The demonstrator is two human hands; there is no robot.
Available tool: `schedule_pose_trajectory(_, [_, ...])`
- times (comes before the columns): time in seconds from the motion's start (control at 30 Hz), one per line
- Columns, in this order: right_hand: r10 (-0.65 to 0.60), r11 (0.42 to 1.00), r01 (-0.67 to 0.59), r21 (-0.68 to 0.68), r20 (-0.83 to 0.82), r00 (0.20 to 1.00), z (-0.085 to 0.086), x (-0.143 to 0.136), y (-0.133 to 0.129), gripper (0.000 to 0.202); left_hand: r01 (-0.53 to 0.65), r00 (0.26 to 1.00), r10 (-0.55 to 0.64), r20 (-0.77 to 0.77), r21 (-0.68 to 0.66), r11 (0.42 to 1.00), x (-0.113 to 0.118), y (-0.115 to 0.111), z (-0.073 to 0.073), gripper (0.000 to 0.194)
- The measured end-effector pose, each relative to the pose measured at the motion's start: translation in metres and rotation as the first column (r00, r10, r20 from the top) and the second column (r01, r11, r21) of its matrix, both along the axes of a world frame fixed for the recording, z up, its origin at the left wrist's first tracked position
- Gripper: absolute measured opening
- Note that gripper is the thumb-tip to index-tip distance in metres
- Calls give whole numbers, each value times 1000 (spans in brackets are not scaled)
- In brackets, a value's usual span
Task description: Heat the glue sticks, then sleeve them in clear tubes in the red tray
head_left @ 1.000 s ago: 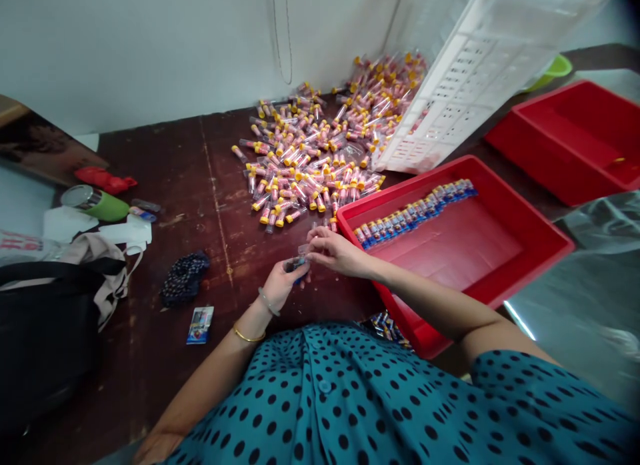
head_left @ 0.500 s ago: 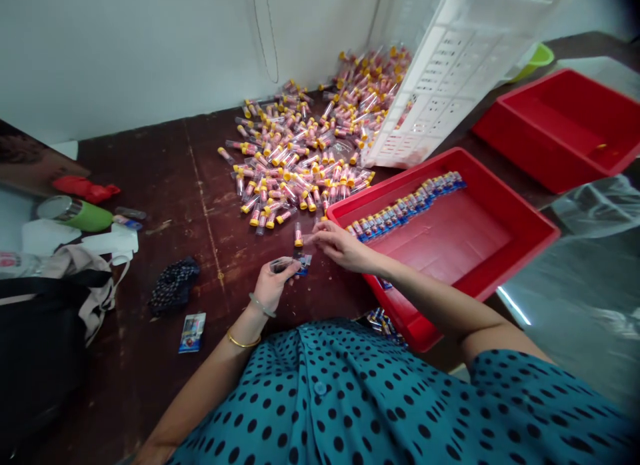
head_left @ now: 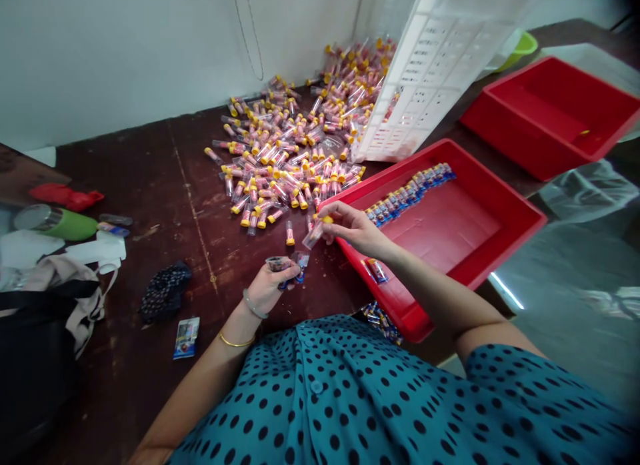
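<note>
My left hand [head_left: 267, 288] is closed around several small printed plastic packets [head_left: 301, 261], partly see-through with blue ends. Just to the right, my right hand [head_left: 361, 233] pinches a clear tube [head_left: 313, 236] by its yellow-cap end. The tube is tilted, its clear end pointing down toward the packets and a little apart from them. Another yellow-capped tube [head_left: 290, 233] stands alone on the dark red table [head_left: 200, 218] behind my hands. Beyond it lies a large heap of similar tubes [head_left: 280, 161] with pink contents.
A red tray [head_left: 493, 271] at my right holds a row of blue-wrapped tubes [head_left: 410, 193] and a single one [head_left: 377, 270] nearer me. Behind stand a white crate [head_left: 415, 85] and another red bin [head_left: 520, 131]. A packet [head_left: 187, 338] and dark cloth [head_left: 165, 291] lie left.
My right hand now holds a tube tilted downward, its yellow cap at the fingers. My left hand keeps the packets, one now raised more upright. The view has shifted slightly.
</note>
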State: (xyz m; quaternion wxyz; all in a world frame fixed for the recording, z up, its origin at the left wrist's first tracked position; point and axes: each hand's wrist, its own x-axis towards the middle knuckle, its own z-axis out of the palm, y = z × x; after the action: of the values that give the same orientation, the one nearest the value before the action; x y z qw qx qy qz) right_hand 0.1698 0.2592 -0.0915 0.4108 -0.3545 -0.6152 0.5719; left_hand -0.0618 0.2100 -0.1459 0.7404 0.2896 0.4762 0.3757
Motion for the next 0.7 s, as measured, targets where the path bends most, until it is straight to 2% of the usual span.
schedule_pose_trajectory(0.07, [-79, 981, 50, 189, 149, 986, 0, -2, -3, 9, 26, 1000, -26, 15, -14, 1000, 1, -1, 4, 28])
schedule_pose_trajectory(0.13, [-90, 948, -12, 318, 305, 948, -3, -6, -8, 8, 41, 999, -41, -6, 14, 999, 4, -2, 8, 26])
schedule_pose_trajectory(0.23, [-22, 927, -129, 352, 394, 919, -8, -14, -15, 9, 98, 994, -93, -64, 77, 992, 8, -2, 14, 25])
schedule_pose_trajectory(0.3, [-68, 934, -71, 350, 368, 927, -11, -13, -14, 15, 134, 988, -124, -91, 112, 985, 9, -1, 17, 25])
schedule_pose_trajectory(0.37, [-147, 951, 52, 303, 300, 943, -10, -5, -9, 20, 145, 987, -133, -95, 133, 980, 7, -2, 21, 25])
schedule_pose_trajectory(0.43, [-157, 975, 117, 190, 210, 965, -5, 7, -4, 20, 143, 988, -133, -80, 135, 980, 5, -2, 24, 26])
schedule_pose_trajectory(0.57, [-75, 996, 76, -35, 46, 996, 12, 22, -5, 26, 155, 987, -149, -59, 123, 980, 3, -1, 25, 27])
schedule_pose_trajectory(0.7, [-44, 995, 39, -93, -55, 997, 25, 11, -16, 29, 182, 981, -172, -84, 119, 976, 8, 0, 24, 28])
